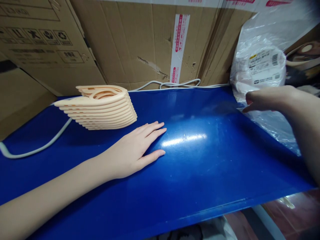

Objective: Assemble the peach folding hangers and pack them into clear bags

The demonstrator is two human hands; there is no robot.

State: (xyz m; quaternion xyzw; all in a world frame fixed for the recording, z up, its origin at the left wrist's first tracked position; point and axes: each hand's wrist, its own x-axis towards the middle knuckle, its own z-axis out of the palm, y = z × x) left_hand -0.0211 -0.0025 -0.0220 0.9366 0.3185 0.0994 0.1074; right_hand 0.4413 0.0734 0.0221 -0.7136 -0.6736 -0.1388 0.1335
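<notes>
My left hand [136, 150] lies flat on the blue tabletop [190, 173], palm down, fingers stretched out and holding nothing. Just beyond its wrist and knuckles sits a stack of beige plastic hangers [107, 111], nested together with their rounded ends toward the right. My right hand [270, 98] is at the right side, over the edge of a clear plastic bag [275, 130]. Its fingers are curled, with thumb and forefinger pointing left. Whether they grip the plastic does not show. A faint dark smear lies on the tabletop left of the fingertips.
Cardboard boxes [130, 43] line the back and left. A white cable [172, 83] runs along the rear edge, and a pale tube [37, 153] curves at left. A plastic-wrapped white roll with a label [265, 66] stands at back right. Tiled floor [297, 210] shows below.
</notes>
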